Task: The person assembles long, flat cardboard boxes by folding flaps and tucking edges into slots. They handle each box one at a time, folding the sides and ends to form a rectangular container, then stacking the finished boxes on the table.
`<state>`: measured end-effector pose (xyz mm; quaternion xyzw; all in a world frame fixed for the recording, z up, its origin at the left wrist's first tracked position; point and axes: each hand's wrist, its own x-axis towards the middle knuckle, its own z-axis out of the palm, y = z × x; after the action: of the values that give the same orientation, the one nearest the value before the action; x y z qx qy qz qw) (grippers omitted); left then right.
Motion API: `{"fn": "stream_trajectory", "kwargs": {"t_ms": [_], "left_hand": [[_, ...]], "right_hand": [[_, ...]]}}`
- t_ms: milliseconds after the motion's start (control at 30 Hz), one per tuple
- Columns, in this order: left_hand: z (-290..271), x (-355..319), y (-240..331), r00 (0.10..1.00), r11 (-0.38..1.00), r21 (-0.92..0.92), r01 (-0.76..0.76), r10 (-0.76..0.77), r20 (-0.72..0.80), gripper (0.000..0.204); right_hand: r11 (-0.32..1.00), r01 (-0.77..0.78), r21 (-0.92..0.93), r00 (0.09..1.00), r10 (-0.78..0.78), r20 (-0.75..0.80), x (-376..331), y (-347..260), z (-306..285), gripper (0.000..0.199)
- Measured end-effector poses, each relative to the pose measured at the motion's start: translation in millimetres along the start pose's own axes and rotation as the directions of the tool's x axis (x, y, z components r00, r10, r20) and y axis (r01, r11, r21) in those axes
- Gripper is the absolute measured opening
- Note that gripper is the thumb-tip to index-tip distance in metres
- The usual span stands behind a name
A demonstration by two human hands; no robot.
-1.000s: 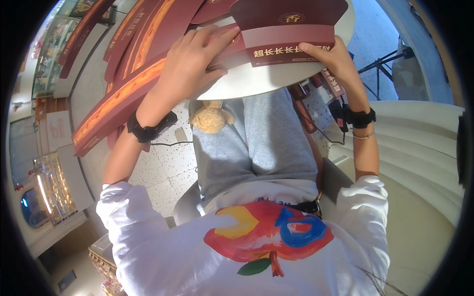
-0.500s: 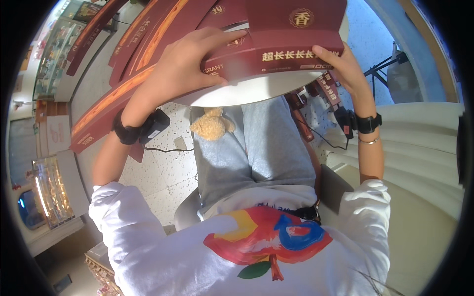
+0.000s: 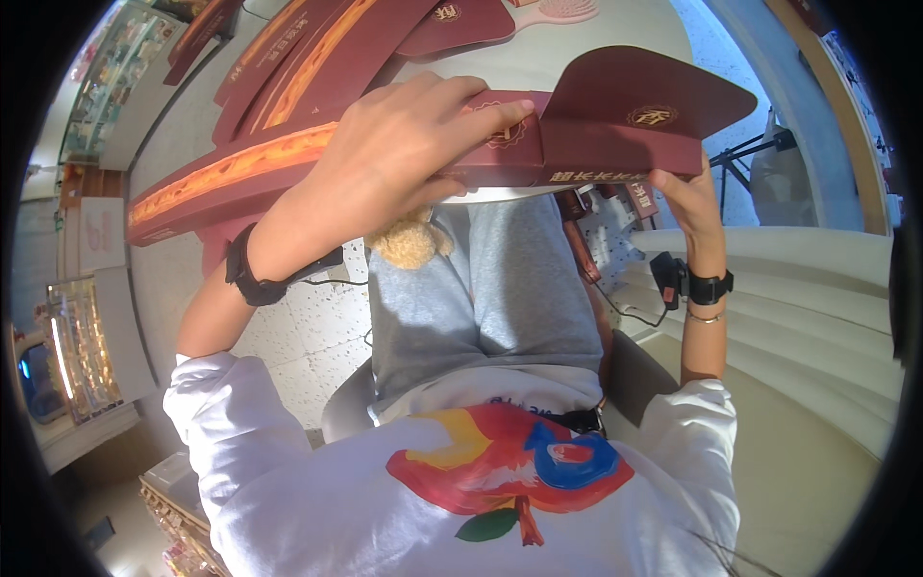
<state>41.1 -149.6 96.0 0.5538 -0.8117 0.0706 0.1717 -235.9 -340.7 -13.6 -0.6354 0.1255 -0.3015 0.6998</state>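
A long, narrow dark-red cardboard box (image 3: 500, 171) with a food picture on its left part spans the space above my lap, over the table's near edge. My left hand (image 3: 389, 139) is closed over its middle, index finger stretched across the top and thumb along the near side. At the right end my right hand (image 3: 690, 197) grips the box, thumb on the near face; its other fingers are mostly hidden behind. A rounded flap (image 3: 644, 91) stands raised from the right part, folded up.
On the white table (image 3: 625, 38) lie several similar dark-red boxes (image 3: 317, 67) to the left and a pink hairbrush (image 3: 558, 12) at the far side. A plush toy (image 3: 411, 242) rests by my lap. A black stand (image 3: 760, 144) is at the right, near a cream sofa (image 3: 798, 298).
The box has shifted right and turned, and its flap shows more to the right. My left hand has moved right with it. More tabletop and the hairbrush have come into view.
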Motion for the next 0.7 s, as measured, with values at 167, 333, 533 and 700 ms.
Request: {"fn": "stream_trajectory", "kwargs": {"t_ms": [167, 333, 533, 700], "left_hand": [[1, 2, 0, 0.998, 0.999, 0.038, -0.016, 0.014, 0.06, 0.069], [8, 1, -5, 0.981, 0.99, 0.096, 0.101, -0.116, 0.158, 0.06], [13, 3, -5, 0.975, 0.986, 0.103, 0.132, -0.148, 0.167, 0.046], [13, 4, -6, 0.974, 0.987, 0.104, 0.119, -0.136, 0.18, 0.046]], "right_hand": [[0.997, -0.063, 0.054, 0.998, 0.063, -0.007, 1, 6, -10, 0.058], [0.96, -0.174, 0.221, 0.985, 0.174, 0.019, 6, 10, -7, 0.055], [0.93, -0.23, 0.288, 0.972, 0.236, 0.015, 9, 11, -3, 0.054], [0.913, -0.243, 0.328, 0.97, 0.23, 0.078, 12, 16, -14, 0.051]]}}
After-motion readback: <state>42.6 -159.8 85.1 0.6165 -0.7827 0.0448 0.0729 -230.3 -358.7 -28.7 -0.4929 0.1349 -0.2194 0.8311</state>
